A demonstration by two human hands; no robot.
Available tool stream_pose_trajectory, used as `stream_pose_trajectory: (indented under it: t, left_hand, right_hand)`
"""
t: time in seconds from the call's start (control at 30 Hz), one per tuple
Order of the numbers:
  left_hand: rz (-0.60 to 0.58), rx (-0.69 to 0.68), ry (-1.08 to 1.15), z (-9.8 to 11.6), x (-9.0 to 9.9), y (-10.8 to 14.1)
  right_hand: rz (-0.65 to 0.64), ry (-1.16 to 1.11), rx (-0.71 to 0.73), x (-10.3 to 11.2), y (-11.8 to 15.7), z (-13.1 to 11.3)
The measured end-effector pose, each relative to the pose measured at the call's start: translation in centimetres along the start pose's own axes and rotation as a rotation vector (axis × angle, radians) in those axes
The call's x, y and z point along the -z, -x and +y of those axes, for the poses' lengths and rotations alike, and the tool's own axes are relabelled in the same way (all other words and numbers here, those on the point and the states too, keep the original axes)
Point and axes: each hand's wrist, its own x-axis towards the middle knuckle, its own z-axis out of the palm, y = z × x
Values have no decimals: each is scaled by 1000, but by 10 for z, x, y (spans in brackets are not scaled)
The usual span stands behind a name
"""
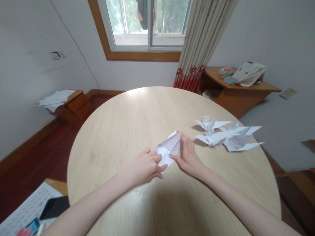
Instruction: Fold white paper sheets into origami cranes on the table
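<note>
A partly folded sheet of white paper [169, 146] lies near the middle of the round wooden table [137, 114], one flap raised along its upper side. My left hand [147, 164] rests on its lower left part, fingers spread and pressing on the paper. On the right side, my right hand [188, 155] grips the paper's edge, thumb in front and the other fingers behind the raised flap. Several folded white paper birds [221, 136] stand close together on the table, to the right of my right hand.
At the lower left, a black phone [55, 208] lies on a printed sheet [24, 206] beside the table. A cabinet with papers [57, 98] stands back left; a wooden desk [246, 90] holds a cloth bag [251, 73] back right.
</note>
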Motion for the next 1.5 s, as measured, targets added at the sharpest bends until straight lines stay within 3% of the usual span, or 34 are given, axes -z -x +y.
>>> stream_pose_trajectory:
  t: [0.57, 0.97, 1.2, 1.33, 1.5]
  left_hand:
    - [143, -74, -99, 6, -9, 1]
    - [297, -98, 79, 5, -19, -5]
    - [278, -62, 164, 2, -25, -6]
    - [204, -74, 176, 5, -29, -6]
    - [102, 6, 175, 12, -28, -7]
  right_hand:
    - [-149, 55, -323, -14, -2, -1]
    - [-117, 73, -283, -13, -4, -5]
    - [-71, 160, -187, -6, -8, -14]
    - [-87, 231, -130, 1, -15, -19]
    - [-138, 250, -82, 9, -17, -14]
